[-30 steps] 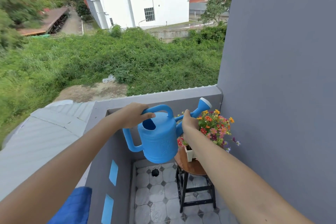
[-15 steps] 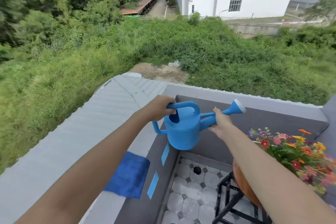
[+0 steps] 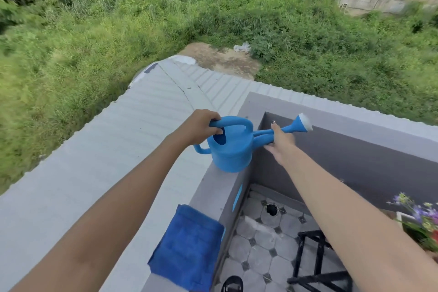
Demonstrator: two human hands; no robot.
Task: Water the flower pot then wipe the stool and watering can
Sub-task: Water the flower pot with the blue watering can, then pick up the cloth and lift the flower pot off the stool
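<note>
The blue watering can (image 3: 233,150) sits upright on top of the grey parapet wall (image 3: 208,192), with its white-tipped spout pointing right. My left hand (image 3: 201,127) is closed around the can's top handle. My right hand (image 3: 280,141) rests under the spout with its fingers stretched, touching it. A folded blue cloth (image 3: 189,248) lies on the same wall, nearer to me. The flower pot (image 3: 420,224) with coloured flowers shows at the right edge. The black legs of the stool (image 3: 317,258) stand below it, partly behind my right arm.
A tiled balcony floor (image 3: 258,251) with a round drain hole (image 3: 271,209) lies below the wall. A corrugated grey roof (image 3: 118,149) runs to the left of the parapet, with dense green growth beyond it. A dark object (image 3: 232,283) shows at the bottom edge.
The can has moved left, away from the flowers, and come down onto the parapet top. My view has swung left and down, so the cloth is in full view.
</note>
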